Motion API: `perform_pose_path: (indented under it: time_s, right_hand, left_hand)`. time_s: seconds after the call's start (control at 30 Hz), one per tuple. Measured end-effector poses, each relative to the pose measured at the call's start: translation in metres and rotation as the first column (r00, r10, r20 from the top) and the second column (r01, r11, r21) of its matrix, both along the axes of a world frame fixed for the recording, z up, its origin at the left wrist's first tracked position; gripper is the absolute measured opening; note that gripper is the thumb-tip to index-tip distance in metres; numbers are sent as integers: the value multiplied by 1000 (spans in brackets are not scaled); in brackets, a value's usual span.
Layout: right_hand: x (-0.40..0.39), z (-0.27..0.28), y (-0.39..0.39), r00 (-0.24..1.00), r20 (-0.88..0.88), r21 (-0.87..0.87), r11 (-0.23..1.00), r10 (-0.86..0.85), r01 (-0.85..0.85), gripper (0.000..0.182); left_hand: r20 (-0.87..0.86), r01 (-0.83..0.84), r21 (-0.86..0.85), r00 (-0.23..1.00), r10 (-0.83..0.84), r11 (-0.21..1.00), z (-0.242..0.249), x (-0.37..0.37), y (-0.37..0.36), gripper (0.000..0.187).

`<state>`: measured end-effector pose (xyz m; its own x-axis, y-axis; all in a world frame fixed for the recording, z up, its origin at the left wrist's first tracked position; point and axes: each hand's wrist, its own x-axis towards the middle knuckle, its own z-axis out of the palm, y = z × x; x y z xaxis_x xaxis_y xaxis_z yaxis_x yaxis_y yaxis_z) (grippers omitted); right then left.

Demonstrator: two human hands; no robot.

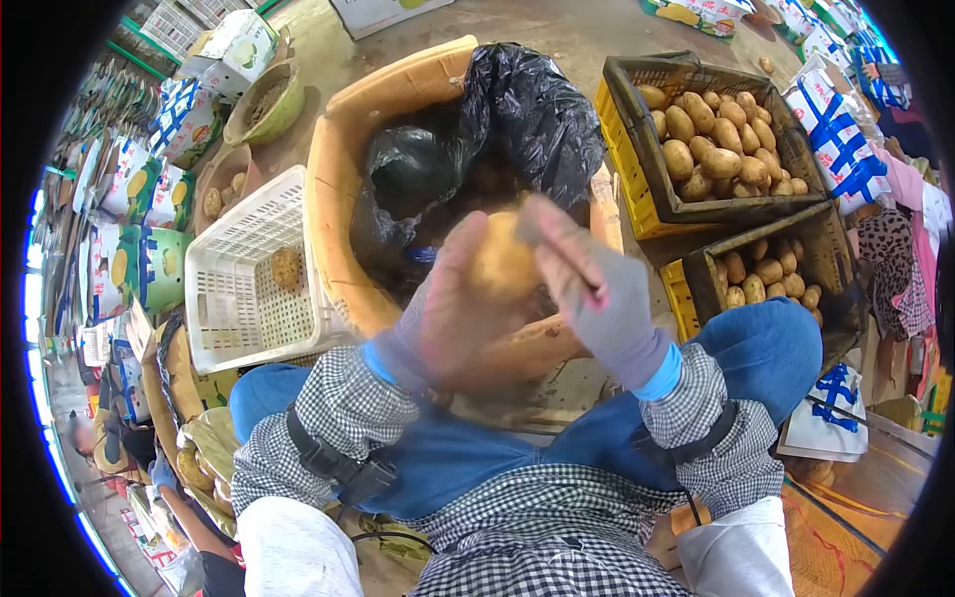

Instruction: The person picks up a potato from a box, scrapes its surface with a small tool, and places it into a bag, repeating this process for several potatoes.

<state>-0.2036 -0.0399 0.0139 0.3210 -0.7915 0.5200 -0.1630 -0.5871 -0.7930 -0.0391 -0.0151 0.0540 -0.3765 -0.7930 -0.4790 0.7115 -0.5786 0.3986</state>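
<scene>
My left hand [453, 298], gloved and smeared by motion, is closed round the side of a yellow-brown potato [502, 261]. On the other side, my right hand [587, 284], in a grey glove, has its fingers pressed together against the potato's upper right. Something small and dark shows at those fingertips, too blurred to name. Both hands are above an orange-yellow tub [333, 189], which has a black plastic bag [532, 95] draped inside it and over its far rim. The tub's bottom is dark and partly hidden by my hands.
To the right stand two yellow crates full of potatoes, a far crate [686, 211] and a near crate [686, 298]. A white basket [204, 298] at left holds one potato [286, 269]. Beyond it is a green tub [234, 124]. Printed cartons are stacked along the left; people sit at both edges.
</scene>
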Motion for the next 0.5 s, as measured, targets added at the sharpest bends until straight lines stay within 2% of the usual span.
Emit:
perform_pose_path:
  time_s: [0.07,0.17,0.23,0.3,0.33,0.4,0.43,0.47,0.5]
  right_hand:
    - [11,6,-3,977,203,131,990,-73,47,38]
    - [10,6,10,986,-162,-133,989,43,-64,46]
    - [6,7,19,876,-471,-80,984,102,-158,50]
    - [3,12,18,855,-506,-50,985,118,-165,48]
    - [2,16,17,913,-396,-47,990,101,-130,45]
    - [4,11,8,990,-137,-16,999,32,-34,41]
    - [9,-1,-1,1000,10,20,1000,-20,19,41]
    - [11,-4,-1,995,85,77,996,-46,39,40]
    - [13,-4,-2,984,162,132,990,-77,55,40]
  left_hand:
    - [32,-78,18,996,77,997,1,-6,-1,52]
    - [-137,5,-142,990,-24,990,-52,15,-1,51]
    - [-74,156,-132,983,-167,979,-75,38,0,51]
    - [-158,187,-145,965,-210,972,-77,41,-1,51]
    - [-274,143,-157,944,-182,977,-49,24,-3,52]
    - [-339,42,-100,938,-74,994,-25,10,-5,53]
    - [-283,-21,-39,959,9,999,-22,8,-5,53]
    - [-221,-88,19,971,90,996,-20,7,-4,53]
    - [-238,-78,9,968,78,997,-21,6,-3,53]
